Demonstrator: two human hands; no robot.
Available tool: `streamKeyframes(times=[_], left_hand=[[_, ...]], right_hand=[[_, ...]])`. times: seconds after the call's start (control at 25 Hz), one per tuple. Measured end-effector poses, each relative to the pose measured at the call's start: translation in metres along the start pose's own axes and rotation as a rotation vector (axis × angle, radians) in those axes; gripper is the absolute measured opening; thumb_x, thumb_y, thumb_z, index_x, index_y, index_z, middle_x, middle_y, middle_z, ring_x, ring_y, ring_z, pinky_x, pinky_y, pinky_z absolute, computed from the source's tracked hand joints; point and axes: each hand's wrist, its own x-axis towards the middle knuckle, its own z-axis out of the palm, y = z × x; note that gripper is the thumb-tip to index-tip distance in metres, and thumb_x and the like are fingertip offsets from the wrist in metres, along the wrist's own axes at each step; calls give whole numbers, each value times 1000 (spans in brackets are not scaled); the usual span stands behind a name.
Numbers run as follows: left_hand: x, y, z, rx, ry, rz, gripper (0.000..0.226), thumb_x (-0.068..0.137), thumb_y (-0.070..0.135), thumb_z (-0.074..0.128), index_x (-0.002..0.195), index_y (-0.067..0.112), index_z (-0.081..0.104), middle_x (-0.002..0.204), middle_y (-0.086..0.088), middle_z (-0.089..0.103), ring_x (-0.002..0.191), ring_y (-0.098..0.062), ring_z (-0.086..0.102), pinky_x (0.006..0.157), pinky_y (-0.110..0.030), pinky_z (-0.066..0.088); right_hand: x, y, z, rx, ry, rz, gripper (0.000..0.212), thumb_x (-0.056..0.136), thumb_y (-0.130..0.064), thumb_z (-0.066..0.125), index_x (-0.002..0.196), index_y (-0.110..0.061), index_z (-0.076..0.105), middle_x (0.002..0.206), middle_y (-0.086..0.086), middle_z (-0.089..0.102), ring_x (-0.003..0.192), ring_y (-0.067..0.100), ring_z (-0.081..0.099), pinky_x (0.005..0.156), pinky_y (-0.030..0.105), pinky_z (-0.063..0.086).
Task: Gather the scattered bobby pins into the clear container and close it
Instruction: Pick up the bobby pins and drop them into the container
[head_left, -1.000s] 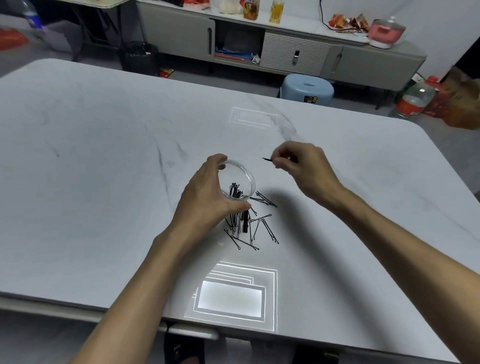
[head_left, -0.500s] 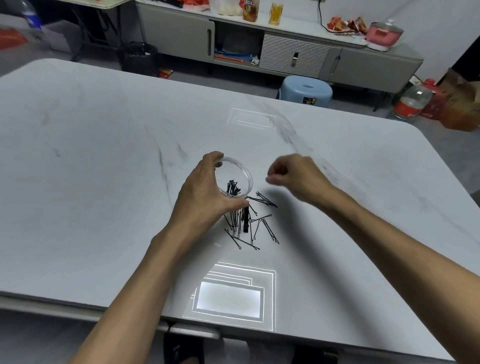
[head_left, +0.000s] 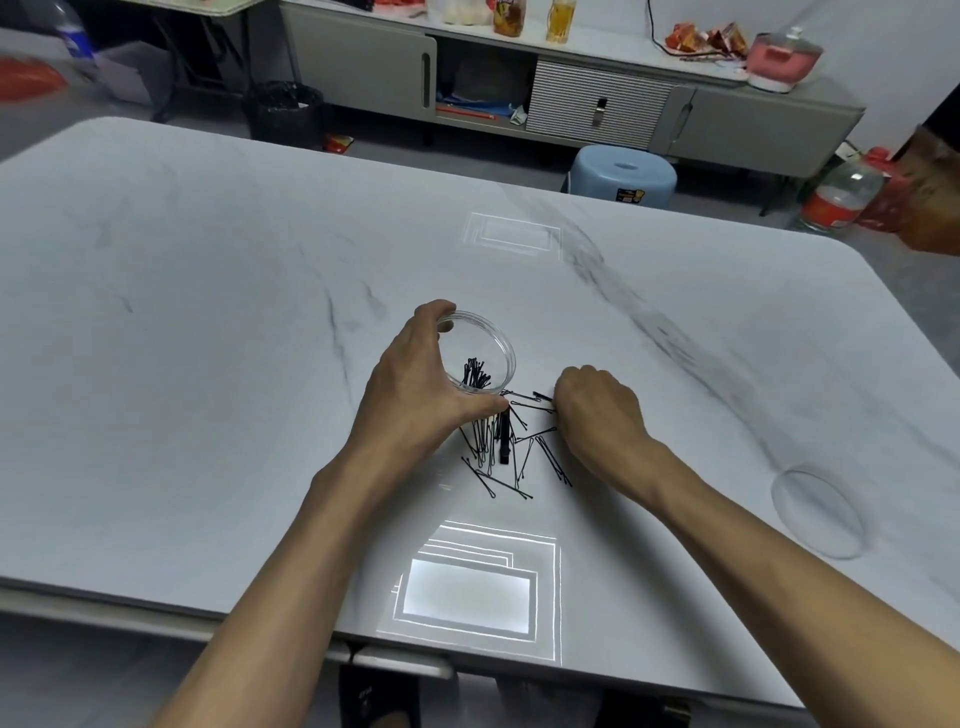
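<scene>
White marble-veined surface (head_left: 208, 312), glossy; ceiling-light reflection (head_left: 472, 592) near its front edge.

Far left, on the floor beyond the surface: black bin (head_left: 283, 109). Behind it, a long grey sideboard (head_left: 363, 67) along the wall.

Centre: left hand (head_left: 415, 395) wrapped around the clear container (head_left: 488, 353), thumb at the far rim, fingers at the near side. Container open-topped, a few pins inside.

Just right of and in front of it: loose bobby pins (head_left: 514, 452) lying crisscrossed on the surface.

Right hand (head_left: 597, 415) knuckles-up at the heap's right edge, fingers curled under; whether it pinches a pin, cannot tell.

Beyond the surface's far edge: blue stool (head_left: 623, 174). Pink pot (head_left: 784, 57) on the sideboard.

Right part of the surface: clear round lid (head_left: 818, 512), lying flat, well apart from the container. Red-labelled bottle (head_left: 836, 200) on the floor.
</scene>
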Motion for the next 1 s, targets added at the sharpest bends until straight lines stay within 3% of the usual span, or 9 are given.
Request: streamKeyframes(times=[0.08, 0.2, 0.36, 0.52, 0.64, 0.84, 1.0], left_hand=[[-1, -1, 0, 0, -2, 2, 99, 53, 41, 89, 136, 30, 37, 129, 11, 52, 119, -1, 46, 85, -20, 34], [-1, -1, -1, 2, -6, -6, 98, 53, 41, 89, 136, 31, 37, 129, 11, 53, 120, -4, 47, 86, -22, 35], [-1, 0, 1, 4, -6, 0, 98, 52, 41, 88, 136, 31, 37, 130, 11, 53, 119, -3, 47, 87, -21, 35], [0, 0, 2, 8, -11, -11, 100, 51, 44, 87, 136, 32, 36, 131, 11, 53, 121, -3, 47, 87, -21, 36], [0, -2, -2, 1, 5, -14, 102, 51, 45, 89, 137, 31, 37, 131, 10, 53, 120, -2, 47, 87, -21, 36], [-2, -4, -7, -26, 30, -28, 101, 52, 42, 90, 137, 31, 37, 132, 9, 54, 121, -4, 47, 87, -22, 35], [-1, -5, -8, -17, 38, -26, 101, 52, 41, 90, 137, 30, 37, 132, 8, 54, 122, -5, 47, 87, -22, 36]], right_hand=[[-3, 6, -1, 85, 50, 34, 15, 81, 5, 44, 89, -8, 44, 93, 13, 60, 77, 31, 49, 55, 33, 31], [0, 12, -17, 590, 175, 142, 13, 89, -1, 47, 89, -10, 55, 83, 3, 64, 75, 24, 55, 67, 36, 44], [7, 3, -66, 936, 307, -70, 10, 86, -11, 66, 81, -18, 70, 68, -9, 67, 59, -1, 53, 59, 14, 41], [14, -21, -85, 772, 208, -326, 9, 81, -12, 75, 85, -21, 74, 66, -18, 65, 62, -6, 57, 61, 6, 40], [23, -13, -77, 844, 281, -191, 13, 81, -10, 73, 90, -19, 75, 71, -14, 67, 66, -3, 61, 67, 10, 46], [14, 8, -17, 621, -51, 9, 23, 74, -13, 80, 97, -12, 74, 86, 0, 67, 84, 15, 63, 72, 19, 42], [15, -2, 5, 658, 66, 33, 9, 77, -15, 75, 86, -16, 73, 80, -5, 63, 82, 17, 62, 70, 26, 45]])
